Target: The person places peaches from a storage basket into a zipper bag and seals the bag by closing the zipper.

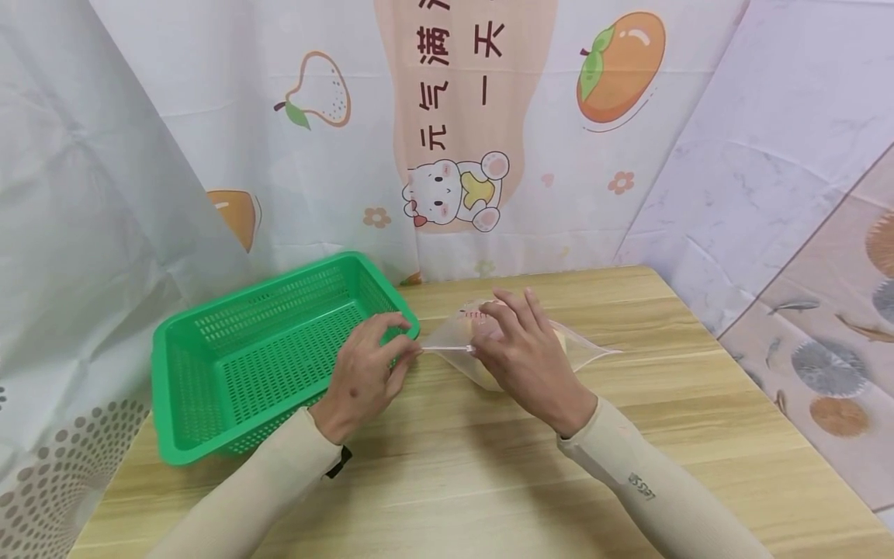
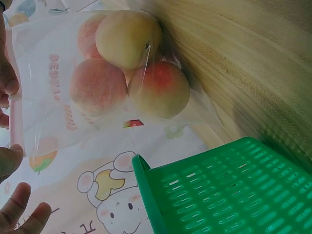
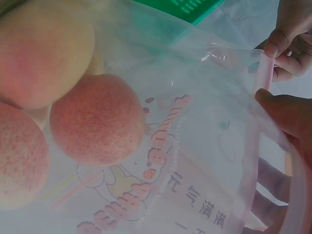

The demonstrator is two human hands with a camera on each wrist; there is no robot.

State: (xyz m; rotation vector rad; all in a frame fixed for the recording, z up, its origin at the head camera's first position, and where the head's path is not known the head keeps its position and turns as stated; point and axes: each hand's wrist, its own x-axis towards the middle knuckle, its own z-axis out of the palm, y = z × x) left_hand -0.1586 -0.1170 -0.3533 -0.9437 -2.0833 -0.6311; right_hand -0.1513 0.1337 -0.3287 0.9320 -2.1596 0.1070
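Observation:
A clear zip bag (image 1: pixel 454 334) with red lettering and a pale pink zip strip (image 2: pixel 16 117) stands on the table, its mouth towards the person. Several blushed peaches (image 2: pixel 99 87) lie bunched at its bottom. My left hand (image 1: pixel 366 369) pinches the left end of the strip between thumb and forefinger. Just right of it, my right hand (image 1: pixel 527 361) pinches the same strip, its other fingers spread over the bag. Right of that hand, the mouth gapes, as the right wrist view also shows. In the head view the right hand hides much of the fruit.
A green perforated plastic basket (image 1: pixel 279 380) stands on the left of the wood-grain table (image 1: pixel 447 481), close to the left hand and forearm. Behind the table hangs a printed curtain (image 1: pixel 335 171). Patterned cloth (image 1: pixel 803 326) hangs at the right side.

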